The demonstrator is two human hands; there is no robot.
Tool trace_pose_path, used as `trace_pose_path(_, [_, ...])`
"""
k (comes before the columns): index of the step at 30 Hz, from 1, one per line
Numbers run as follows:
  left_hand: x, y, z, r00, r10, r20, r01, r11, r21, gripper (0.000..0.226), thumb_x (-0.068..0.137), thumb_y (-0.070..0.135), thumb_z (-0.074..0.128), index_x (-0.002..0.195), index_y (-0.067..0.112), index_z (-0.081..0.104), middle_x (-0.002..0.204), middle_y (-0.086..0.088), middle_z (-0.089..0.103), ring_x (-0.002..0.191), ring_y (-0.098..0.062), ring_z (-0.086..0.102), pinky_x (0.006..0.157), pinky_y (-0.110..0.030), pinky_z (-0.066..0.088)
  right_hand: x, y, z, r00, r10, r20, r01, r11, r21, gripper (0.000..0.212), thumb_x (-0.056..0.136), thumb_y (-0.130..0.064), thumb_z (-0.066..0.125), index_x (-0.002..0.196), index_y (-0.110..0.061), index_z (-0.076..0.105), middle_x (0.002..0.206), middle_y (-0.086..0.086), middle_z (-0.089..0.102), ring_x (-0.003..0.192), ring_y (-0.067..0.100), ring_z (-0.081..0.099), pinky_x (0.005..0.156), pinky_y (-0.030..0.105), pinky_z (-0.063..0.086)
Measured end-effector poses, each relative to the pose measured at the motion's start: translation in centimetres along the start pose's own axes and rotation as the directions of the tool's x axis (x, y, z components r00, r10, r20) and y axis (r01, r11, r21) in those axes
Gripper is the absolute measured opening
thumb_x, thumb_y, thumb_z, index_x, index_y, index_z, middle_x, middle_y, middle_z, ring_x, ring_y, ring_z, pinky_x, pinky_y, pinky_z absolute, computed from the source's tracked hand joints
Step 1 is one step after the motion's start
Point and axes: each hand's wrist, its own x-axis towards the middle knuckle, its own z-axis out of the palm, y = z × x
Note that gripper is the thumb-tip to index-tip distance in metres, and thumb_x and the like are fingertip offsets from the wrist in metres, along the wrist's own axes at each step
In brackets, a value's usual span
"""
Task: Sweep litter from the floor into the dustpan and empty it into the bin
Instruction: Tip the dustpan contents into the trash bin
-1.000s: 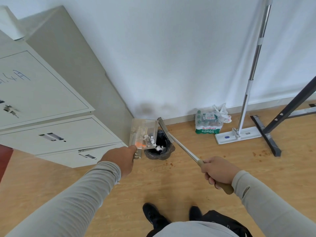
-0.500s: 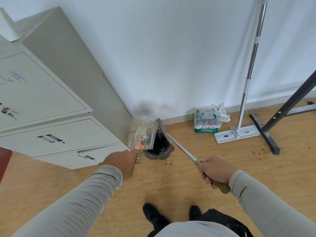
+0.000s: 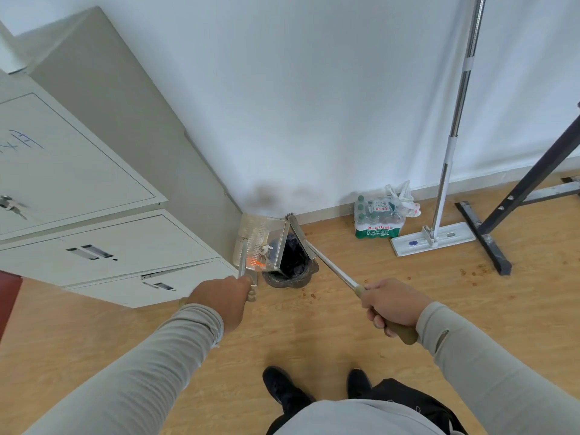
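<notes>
At the bottom centre, black shoes [image 3: 287, 387] stand on the wood floor [image 3: 314, 337]. The left hand [image 3: 224, 298] grips the dustpan [image 3: 260, 243] handle, and the right hand [image 3: 394, 304] grips the broom [image 3: 326, 266] handle. The dustpan tilts over the black-lined bin [image 3: 290, 265] at centre, white litter [image 3: 266, 248] inside. A grey filing cabinet [image 3: 103, 196] crowds the left; a water bottle pack [image 3: 376, 218] and flat mop [image 3: 434, 238] sit right by the wall.

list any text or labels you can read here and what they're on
"农夫山泉": on the green band of the shrink-wrapped pack of water bottles by the wall; the smaller line under it is too blurred to read.
Blue handwritten strokes on the filing cabinet door: cut off at the frame edge, not legible.
Nothing else carries readable text.
</notes>
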Motion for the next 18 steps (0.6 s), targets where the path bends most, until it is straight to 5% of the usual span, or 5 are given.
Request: trace_pose_path(18, [-0.26, 0.68, -0.12, 1.000, 0.030, 0.008, -0.030, 0.999, 0.030, 0.043, 0.096, 0.016, 0.047, 0.137, 0.024, 0.044, 0.113, -0.003, 0.065, 0.095, -0.027, 0.069, 0.079, -0.039, 0.056, 0.10, 0.10, 0.54, 1.000, -0.007, 0.001, 0.007, 1.000, 0.023, 0.007, 0.089, -0.006, 0.049, 0.087, -0.010, 0.053, 0.062, 0.006, 0.052, 0.042, 0.014, 0.045, 0.042, 0.021, 0.037])
